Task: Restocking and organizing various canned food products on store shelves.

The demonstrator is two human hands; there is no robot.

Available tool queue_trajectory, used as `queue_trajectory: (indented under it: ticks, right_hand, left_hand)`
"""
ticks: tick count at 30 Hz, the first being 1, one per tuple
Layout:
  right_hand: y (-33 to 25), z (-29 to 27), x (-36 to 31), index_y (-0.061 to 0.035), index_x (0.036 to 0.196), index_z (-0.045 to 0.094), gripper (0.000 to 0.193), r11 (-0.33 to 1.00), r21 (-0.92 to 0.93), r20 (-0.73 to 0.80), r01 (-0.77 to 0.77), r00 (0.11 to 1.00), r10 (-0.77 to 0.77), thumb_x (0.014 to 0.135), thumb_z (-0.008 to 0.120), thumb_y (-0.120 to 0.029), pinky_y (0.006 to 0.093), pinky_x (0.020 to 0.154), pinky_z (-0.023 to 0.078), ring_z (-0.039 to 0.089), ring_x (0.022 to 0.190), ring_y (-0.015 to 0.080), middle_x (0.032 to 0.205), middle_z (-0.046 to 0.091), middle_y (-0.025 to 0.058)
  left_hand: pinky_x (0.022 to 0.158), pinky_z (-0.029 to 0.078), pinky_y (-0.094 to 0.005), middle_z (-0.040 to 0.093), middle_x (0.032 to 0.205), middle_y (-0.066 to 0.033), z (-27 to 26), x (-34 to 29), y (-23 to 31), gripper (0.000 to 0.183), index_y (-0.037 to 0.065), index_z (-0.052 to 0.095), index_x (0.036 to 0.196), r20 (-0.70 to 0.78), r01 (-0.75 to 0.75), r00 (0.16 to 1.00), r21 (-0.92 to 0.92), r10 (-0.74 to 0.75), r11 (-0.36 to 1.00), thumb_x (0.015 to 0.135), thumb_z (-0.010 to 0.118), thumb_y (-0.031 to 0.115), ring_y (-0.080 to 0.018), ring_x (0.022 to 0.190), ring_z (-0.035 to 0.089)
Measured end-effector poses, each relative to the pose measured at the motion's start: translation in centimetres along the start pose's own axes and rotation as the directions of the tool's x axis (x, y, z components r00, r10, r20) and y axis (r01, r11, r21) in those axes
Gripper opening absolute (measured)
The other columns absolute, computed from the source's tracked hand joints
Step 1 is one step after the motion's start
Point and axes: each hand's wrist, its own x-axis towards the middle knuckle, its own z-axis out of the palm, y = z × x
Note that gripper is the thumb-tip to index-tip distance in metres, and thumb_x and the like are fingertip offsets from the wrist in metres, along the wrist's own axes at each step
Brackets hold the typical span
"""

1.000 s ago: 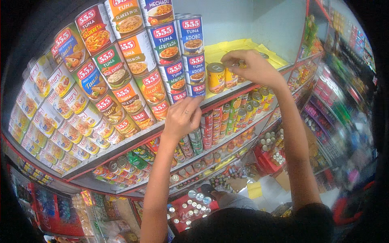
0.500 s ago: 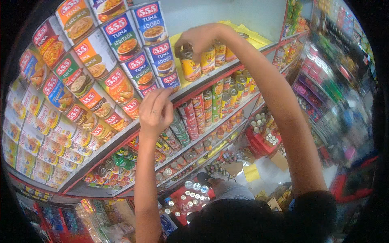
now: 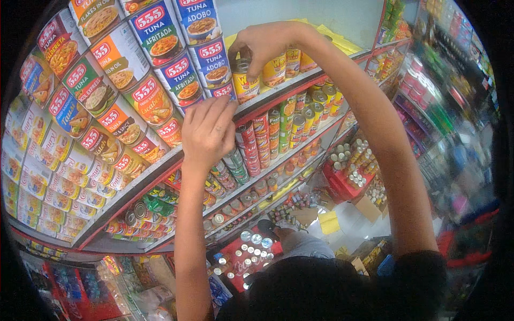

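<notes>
My right hand reaches up to the top shelf and grips the top of a yellow and red can that stands at the shelf's front edge. More yellow cans stand in a row just to its right. My left hand rests with its fingers on the red front edge of that shelf, below stacked blue cans and red cans. It holds nothing.
Stacks of large labelled cans fill the upper left. Lower shelves carry rows of small red and green cans. A red crate of cans and a cardboard box sit on the floor below. Another aisle of shelves runs on the right.
My right hand has carried the yellow can leftwards along the top shelf, toward the blue cans. My left hand stays on the shelf edge.
</notes>
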Motion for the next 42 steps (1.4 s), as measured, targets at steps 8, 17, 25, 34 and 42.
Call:
queue_trajectory:
  ticks: [8, 17, 25, 34, 42]
  right_hand:
    - [3.5, -2.6, -1.8, -0.0107, 0.131, 0.049, 0.084, 0.949, -0.21, 0.198, -0.233, 0.941, 0.275, 0.056, 0.082, -0.025, 0.0362, 0.092, 0.046, 0.056, 0.111, 0.0289, 0.126, 0.054, 0.0187]
    - [4.4, -2.3, 1.4, -0.0072, 0.113, 0.062, 0.063, 0.991, -0.124, -0.017, -0.056, 0.998, 0.054, 0.052, 0.077, -0.015, 0.0369, 0.079, 0.05, 0.063, 0.093, 0.0273, 0.101, 0.066, 0.0169]
    - [4.5, -2.6, 9.0, -0.0025, 0.122, 0.056, 0.067, 0.993, -0.117, 0.349, 0.017, 0.937, 0.025, 0.062, 0.078, -0.023, 0.0446, 0.093, 0.042, 0.063, 0.099, 0.0289, 0.113, 0.063, 0.0154]
    - [4.7, -4.2, 8.7, -0.0091, 0.128, 0.052, 0.053, 0.982, 0.095, 0.528, -0.161, 0.845, 0.088, 0.081, 0.062, -0.03, 0.0569, 0.1, 0.031, 0.065, 0.098, 0.0277, 0.12, 0.059, 0.0157]
    - [6.2, -2.4, 8.6, -0.0152, 0.131, 0.05, 0.051, 0.973, 0.183, 0.494, -0.144, 0.869, 0.036, 0.085, 0.057, -0.036, 0.0567, 0.1, 0.029, 0.065, 0.097, 0.0258, 0.12, 0.059, 0.0124]
  left_hand:
    - [0.098, 0.034, -0.0433, 0.06, 0.117, -0.0053, -0.2, 0.9, 0.7, 0.049, 0.011, 0.06, 0.115, 0.203, -0.007, 0.979, 0.114, -0.017, 0.993, 0.066, 0.062, 0.002, -0.0225, 0.111, 0.054]
    - [0.106, 0.008, -0.0665, 0.037, 0.144, 0.0037, 1.4, 0.8, 1.0, 0.048, 0.023, 0.05, 0.131, 0.469, -0.101, 0.877, 0.387, -0.101, 0.917, 0.085, 0.059, 0.031, -0.0181, 0.136, 0.03]
    - [0.104, 0.006, -0.0701, 0.034, 0.146, 0.0036, 1.9, 1.0, 0.9, 0.052, 0.023, 0.049, 0.132, 0.519, -0.17, 0.851, 0.419, -0.082, 0.892, 0.083, 0.06, 0.035, -0.0173, 0.137, 0.028]
    - [0.104, 0.008, -0.07, 0.037, 0.145, 0.0032, 1.9, 0.5, 0.7, 0.056, 0.024, 0.047, 0.134, 0.528, -0.209, 0.846, 0.464, -0.08, 0.861, 0.081, 0.063, 0.033, -0.0169, 0.135, 0.032]
    - [0.105, 0.011, -0.0681, 0.037, 0.144, 0.0003, 2.2, 0.9, 0.9, 0.056, 0.023, 0.049, 0.131, 0.529, -0.206, 0.846, 0.437, -0.064, 0.876, 0.078, 0.066, 0.032, -0.0177, 0.134, 0.033]
